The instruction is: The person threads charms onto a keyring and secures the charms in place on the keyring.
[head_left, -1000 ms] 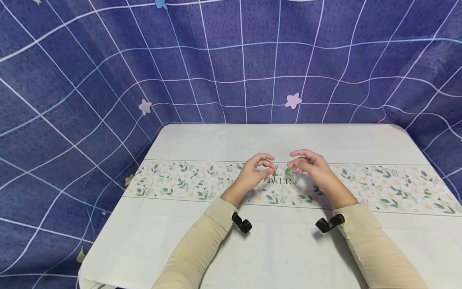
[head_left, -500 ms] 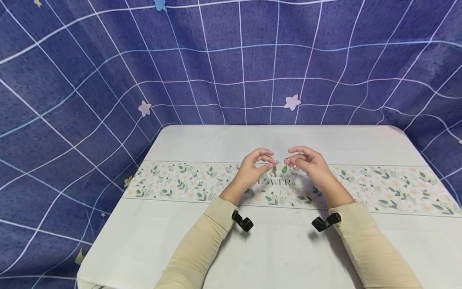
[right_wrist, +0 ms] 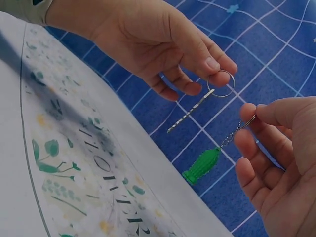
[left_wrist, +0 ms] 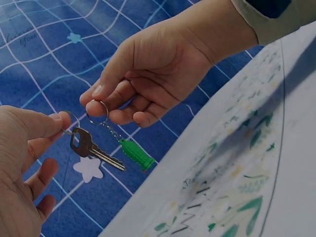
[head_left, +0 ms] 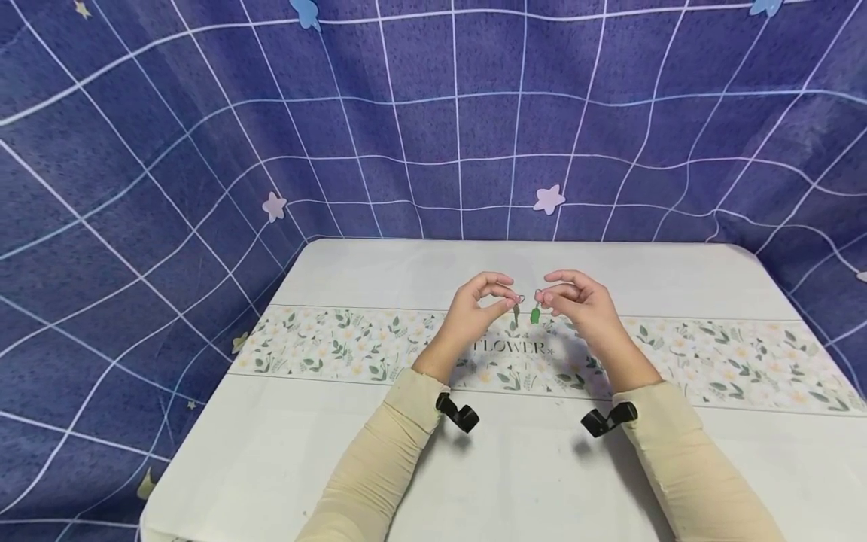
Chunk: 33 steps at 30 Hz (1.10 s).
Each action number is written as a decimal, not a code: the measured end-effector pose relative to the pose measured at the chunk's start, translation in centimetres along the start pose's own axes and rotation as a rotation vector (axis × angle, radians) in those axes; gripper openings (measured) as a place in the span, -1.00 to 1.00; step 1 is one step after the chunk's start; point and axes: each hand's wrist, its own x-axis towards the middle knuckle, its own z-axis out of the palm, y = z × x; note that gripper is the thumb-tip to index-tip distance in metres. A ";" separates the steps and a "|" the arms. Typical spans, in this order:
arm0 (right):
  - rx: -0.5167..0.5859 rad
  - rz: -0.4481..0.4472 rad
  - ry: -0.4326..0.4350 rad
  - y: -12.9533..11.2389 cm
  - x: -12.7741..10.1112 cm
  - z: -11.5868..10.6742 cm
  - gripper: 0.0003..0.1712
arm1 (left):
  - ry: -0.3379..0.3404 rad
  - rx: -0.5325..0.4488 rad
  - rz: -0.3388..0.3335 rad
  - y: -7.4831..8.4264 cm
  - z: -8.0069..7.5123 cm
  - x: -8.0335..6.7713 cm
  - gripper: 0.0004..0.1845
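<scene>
Above the table's middle, my left hand (head_left: 509, 299) pinches a small metal ring (right_wrist: 220, 83) between thumb and forefinger, and a silver key (left_wrist: 95, 151) hangs from that ring. My right hand (head_left: 546, 296) pinches a second ring (left_wrist: 98, 111). A short chain and a green ridged charm (right_wrist: 201, 166) dangle from it. The two rings are a short gap apart and do not touch. Key (head_left: 516, 313) and charm (head_left: 535, 315) hang side by side between the hands, clear of the tabletop.
The white table (head_left: 379, 467) carries a floral band (head_left: 325, 348) printed with the word FLOWER. A blue grid-patterned cloth (head_left: 203, 135) with paper stars surrounds it at the back and sides. Black camera mounts (head_left: 457, 414) sit at both wrists.
Both hands have risen slightly and drawn closer together. The key and the green charm now hang nearer each other. Each hand keeps its pinch.
</scene>
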 end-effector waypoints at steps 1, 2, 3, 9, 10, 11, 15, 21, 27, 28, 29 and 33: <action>0.001 -0.011 0.004 -0.1 0.0 0.1 -0.71 | 0.000 -0.003 0.003 0.1 0.0 0.1 -0.69; 0.000 -0.023 0.006 -0.2 0.0 0.1 -0.71 | -0.001 -0.006 0.005 0.2 0.0 0.1 -0.70; 0.001 -0.032 0.009 -0.3 0.1 0.2 -0.70 | 0.000 -0.006 0.011 0.3 0.0 0.2 -0.70; 0.011 -0.097 0.012 -0.6 0.2 0.5 -0.67 | 0.012 -0.012 0.024 1.1 0.0 0.4 -0.71; 0.011 -0.107 0.014 -0.6 0.2 0.5 -0.66 | 0.014 -0.018 0.023 1.2 -0.1 0.4 -0.71; 0.004 -0.115 0.016 -0.7 0.3 0.6 -0.65 | 0.016 -0.022 0.021 1.3 -0.1 0.4 -0.71; -0.060 -0.154 0.027 -1.0 0.4 0.8 -0.67 | 0.023 -0.035 0.016 1.6 -0.1 0.4 -0.70; -0.137 -0.211 0.029 -1.5 0.3 1.0 -0.68 | 0.036 -0.036 0.012 2.0 -0.1 0.4 -0.73; -0.177 -0.226 0.036 -1.7 0.1 1.3 -0.67 | 0.058 -0.014 0.028 1.8 0.0 0.4 -0.74; -0.175 -0.229 0.035 -1.7 0.1 1.4 -0.67 | 0.067 -0.013 0.029 1.7 0.0 0.4 -0.74; -0.174 -0.233 0.034 -1.7 0.1 1.4 -0.66 | 0.076 -0.014 0.030 1.7 0.0 0.4 -0.74; -0.158 -0.247 0.027 -1.6 0.0 1.6 -0.65 | 0.100 -0.081 0.018 1.5 0.1 0.4 -0.75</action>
